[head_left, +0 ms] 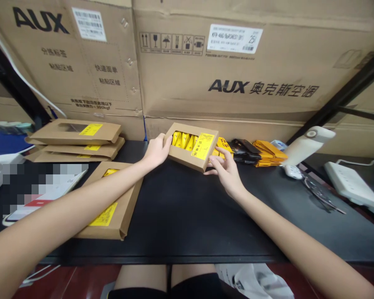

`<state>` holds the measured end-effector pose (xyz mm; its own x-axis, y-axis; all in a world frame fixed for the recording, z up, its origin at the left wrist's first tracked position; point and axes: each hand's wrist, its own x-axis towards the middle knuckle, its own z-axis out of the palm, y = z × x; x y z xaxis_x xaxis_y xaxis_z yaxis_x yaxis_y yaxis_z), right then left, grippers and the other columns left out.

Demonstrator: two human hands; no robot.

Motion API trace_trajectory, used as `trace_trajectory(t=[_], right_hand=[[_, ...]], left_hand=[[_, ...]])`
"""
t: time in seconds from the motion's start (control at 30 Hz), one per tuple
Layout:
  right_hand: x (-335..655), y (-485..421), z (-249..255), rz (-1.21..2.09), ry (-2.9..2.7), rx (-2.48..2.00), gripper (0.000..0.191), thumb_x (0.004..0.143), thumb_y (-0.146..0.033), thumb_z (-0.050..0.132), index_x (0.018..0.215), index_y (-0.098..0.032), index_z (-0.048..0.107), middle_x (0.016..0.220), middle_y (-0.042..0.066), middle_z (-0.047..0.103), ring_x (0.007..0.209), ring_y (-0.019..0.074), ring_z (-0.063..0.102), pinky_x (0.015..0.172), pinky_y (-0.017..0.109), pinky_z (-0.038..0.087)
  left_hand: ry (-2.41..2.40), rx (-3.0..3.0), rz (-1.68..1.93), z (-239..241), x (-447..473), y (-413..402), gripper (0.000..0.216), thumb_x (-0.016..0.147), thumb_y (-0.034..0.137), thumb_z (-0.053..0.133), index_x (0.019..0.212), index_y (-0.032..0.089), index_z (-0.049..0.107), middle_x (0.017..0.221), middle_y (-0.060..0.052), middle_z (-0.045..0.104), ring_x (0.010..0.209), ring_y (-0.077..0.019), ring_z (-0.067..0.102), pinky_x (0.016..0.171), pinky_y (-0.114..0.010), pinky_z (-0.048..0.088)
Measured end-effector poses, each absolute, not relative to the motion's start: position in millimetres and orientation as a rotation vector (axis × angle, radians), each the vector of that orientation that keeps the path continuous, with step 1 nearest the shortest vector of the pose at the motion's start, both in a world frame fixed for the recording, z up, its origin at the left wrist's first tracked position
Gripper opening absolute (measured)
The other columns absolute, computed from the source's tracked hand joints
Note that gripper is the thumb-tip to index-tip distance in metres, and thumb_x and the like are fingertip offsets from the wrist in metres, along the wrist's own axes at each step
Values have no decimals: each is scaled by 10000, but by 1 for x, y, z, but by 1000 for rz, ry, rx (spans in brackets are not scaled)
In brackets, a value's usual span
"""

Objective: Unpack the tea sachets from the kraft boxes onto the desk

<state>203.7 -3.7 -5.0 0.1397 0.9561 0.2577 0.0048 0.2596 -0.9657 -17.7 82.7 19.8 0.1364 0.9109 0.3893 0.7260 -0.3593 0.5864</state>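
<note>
A small kraft cardboard box [184,157] with a cut-out window and a yellow label is held tilted above the black desk. Yellow packets [183,140] show in a row through its window. My left hand [157,151] grips the box's left end, thumb along the side. At the right end, my right hand [226,170] has its fingers closed about the lower corner. Behind the right hand lies a yellow-orange packet [223,145], partly hidden. Under my left forearm rests another kraft box [129,195] with yellow labels, partly covered by the arm.
Several flattish kraft boxes [59,132] are stacked at the left. Orange and black packets [266,153] lie at the back right, beside a white bottle [308,145]. Eyeglasses [322,193] and a white power strip [352,182] sit farther right. Large AUX cartons [180,83] stand behind the desk [202,216].
</note>
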Motion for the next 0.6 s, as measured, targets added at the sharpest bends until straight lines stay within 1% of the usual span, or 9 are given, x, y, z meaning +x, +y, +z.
trace_trajectory(t=[0.1,0.17,0.23,0.3,0.4,0.53,0.6], right_hand=[[207,2,-9,998,-1153,-1085,568,726,-470,707,1183,-259,444,870,1,669,748,151,654,588,279,585],[210,4,-10,1043,-1097,-1088,534,727,-447,712,1168,-268,469,876,-7,680,741,141,661,636,285,584],[213,6,-8,1079,-1055,-1075,493,716,-430,724,1127,-274,501,909,-10,690,768,146,675,702,306,584],[216,7,-7,1095,-1029,-1061,471,699,-419,742,1090,-273,522,949,-2,699,818,166,688,754,333,580],[220,9,-5,1107,-1008,-1067,458,682,-391,762,1066,-265,548,994,22,710,897,203,692,806,378,573],[226,11,-2,1198,-991,-1054,348,677,-374,751,960,-220,619,1050,76,712,1034,260,657,891,430,554],[227,12,-2,1236,-974,-1027,326,655,-350,759,922,-202,644,1059,86,714,1077,272,638,945,435,530]], left_hand=[[1473,2096,1079,18,-16,84,391,921,442,365,1090,171,590,1038,-123,680,990,-284,621,870,-365,437],[1328,2003,1133,18,-14,86,400,925,425,361,1175,193,570,1196,-96,640,1130,-264,565,974,-366,395],[1162,1852,1198,19,-13,87,387,926,381,356,1206,217,567,1304,-52,587,1223,-230,503,1032,-354,364],[991,1648,1223,22,-12,88,368,913,332,372,1208,244,573,1338,-18,564,1233,-211,496,1000,-351,406],[798,1369,1147,27,-14,86,340,882,292,433,1183,271,590,1316,-12,581,1183,-201,537,866,-326,486],[716,1238,1081,29,-15,84,287,814,225,569,1093,233,638,1223,-42,635,1062,-166,598,812,-263,483],[716,1220,1093,28,-15,83,297,792,215,615,1088,212,644,1163,-55,658,982,-149,618,791,-249,477]])
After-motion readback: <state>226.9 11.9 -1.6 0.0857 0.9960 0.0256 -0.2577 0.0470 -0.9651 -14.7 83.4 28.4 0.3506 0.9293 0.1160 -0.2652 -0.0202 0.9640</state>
